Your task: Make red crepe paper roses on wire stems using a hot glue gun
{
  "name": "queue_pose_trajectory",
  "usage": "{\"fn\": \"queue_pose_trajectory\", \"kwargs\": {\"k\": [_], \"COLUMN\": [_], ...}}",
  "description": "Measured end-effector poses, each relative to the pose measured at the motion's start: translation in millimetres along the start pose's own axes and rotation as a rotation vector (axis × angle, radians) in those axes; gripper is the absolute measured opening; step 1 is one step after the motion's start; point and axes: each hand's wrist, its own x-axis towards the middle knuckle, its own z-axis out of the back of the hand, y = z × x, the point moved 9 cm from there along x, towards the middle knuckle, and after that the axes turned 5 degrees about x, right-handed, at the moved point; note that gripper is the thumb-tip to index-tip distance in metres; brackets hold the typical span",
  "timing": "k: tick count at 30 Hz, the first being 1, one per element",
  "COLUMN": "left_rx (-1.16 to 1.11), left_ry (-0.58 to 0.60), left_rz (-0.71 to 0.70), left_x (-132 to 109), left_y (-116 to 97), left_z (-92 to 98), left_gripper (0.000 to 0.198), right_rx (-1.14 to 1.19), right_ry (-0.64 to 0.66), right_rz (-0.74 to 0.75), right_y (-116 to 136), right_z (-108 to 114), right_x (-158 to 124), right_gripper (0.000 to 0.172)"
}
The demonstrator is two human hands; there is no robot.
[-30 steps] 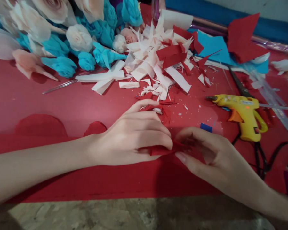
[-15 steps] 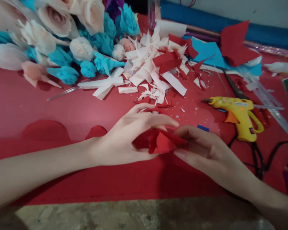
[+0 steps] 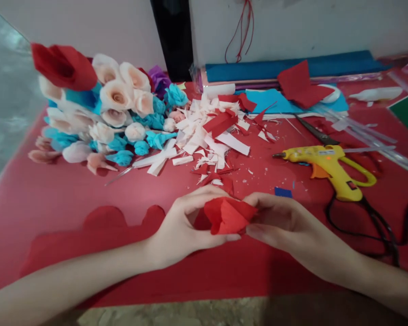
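Between my two hands, low over the near part of the red table (image 3: 177,283), is a red paper flower (image 3: 229,216) with folded, pointed petals. My left hand (image 3: 187,226) curls round its left side, thumb underneath along the lower edge and fingers behind. At the flower's right edge, my right hand (image 3: 285,222) pinches the paper between thumb and fingertips. The fingers behind the flower are partly hidden. Just beyond my hands lie red and white paper scraps (image 3: 214,156).
A yellow glue gun (image 3: 326,158) with a black cable lies at the right, scissors (image 3: 316,129) behind it. Finished paper flowers (image 3: 117,97) pile up at the back left, a large red one (image 3: 66,68) on top. Clear glue sticks (image 3: 377,136) and a blue roll (image 3: 292,68) lie farther back.
The view has tilted up, showing more of the table's far side and wall. My left hand has opened its hold somewhat, and the flower now faces me more fully.
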Motion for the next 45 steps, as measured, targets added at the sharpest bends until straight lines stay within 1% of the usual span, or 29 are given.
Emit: {"fn": "queue_pose_trajectory", "kwargs": {"k": [2,4,9,17,21,27,31,34,38,43,45], "left_rx": [-0.052,-0.089,-0.117,-0.130,-0.130,-0.166,-0.191,-0.186,-0.171,-0.227,-0.248], "left_ry": [0.005,0.011,0.000,0.024,0.028,0.042,0.062,0.069,0.061,0.070,0.069], "left_rz": [0.018,0.039,0.051,0.088,0.111,0.187,0.212,0.211,0.218,0.223,0.220], "left_x": [-0.9,-2.0,-1.8,-4.3,-7.0,-6.8,-8.2,-10.2,-12.2,-13.6,-13.9], "left_y": [1.3,2.1,-0.2,-0.2,0.5,9.9,14.3,16.0,20.3,23.5,23.4], "left_z": [-0.8,-1.6,-3.3,-7.6,-8.8,-11.5,-12.8,-12.6,-11.8,-14.1,-14.4], "left_gripper": [0.019,0.014,0.009,0.011,0.012,0.010,0.021,0.025,0.024,0.023,0.022], "right_rx": [-0.032,-0.071,-0.097,-0.033,-0.001,0.054,0.094,0.102,0.104,0.083,0.078], "right_ry": [-0.006,-0.014,0.041,0.081,0.087,0.106,0.127,0.124,0.120,0.104,0.109], "right_rz": [0.005,-0.008,-0.078,-0.170,-0.191,-0.236,-0.244,-0.243,-0.246,-0.274,-0.253], "right_y": [0.8,0.5,-3.2,-12.7,-13.0,-17.0,-18.8,-19.1,-20.3,-22.5,-20.1], "right_z": [-0.1,0.4,-2.3,-4.4,-6.2,-6.7,-8.4,-8.2,-7.2,-5.6,-5.6], "right_x": [-1.7,-2.6,-2.4,-5.0,-4.2,-4.5,-2.3,-0.3,0.1,-1.3,-1.7], "right_gripper": [0.007,0.010,0.016,0.020,0.020,0.019,0.018,0.016,0.016,0.016,0.015]}}
